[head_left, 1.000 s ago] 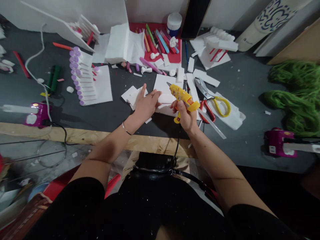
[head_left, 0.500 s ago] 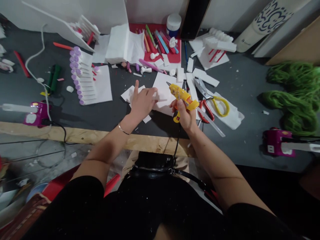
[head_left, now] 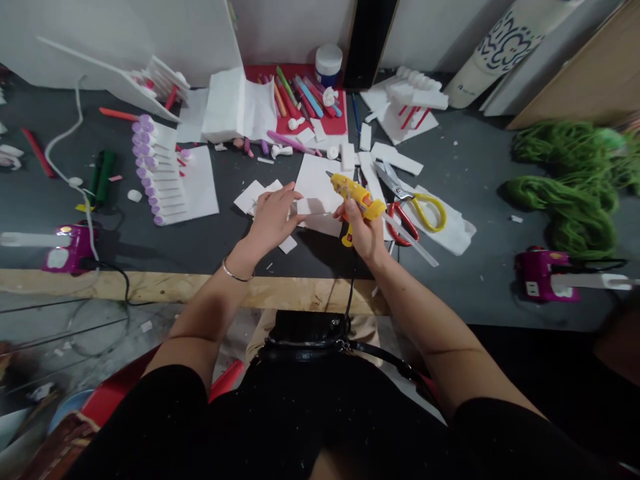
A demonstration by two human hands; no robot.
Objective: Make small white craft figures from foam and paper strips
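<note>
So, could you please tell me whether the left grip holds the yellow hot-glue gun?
No, the yellow hot-glue gun is held in the right grip.

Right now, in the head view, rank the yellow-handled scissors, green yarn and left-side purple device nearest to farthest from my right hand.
1. Yellow-handled scissors, just right of your right hand.
2. Green yarn, farther right.
3. Left-side purple device, far left.

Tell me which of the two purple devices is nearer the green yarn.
The purple device on the right, just below the green yarn in the picture. The other purple device is at the far left, across the tabletop.
</note>
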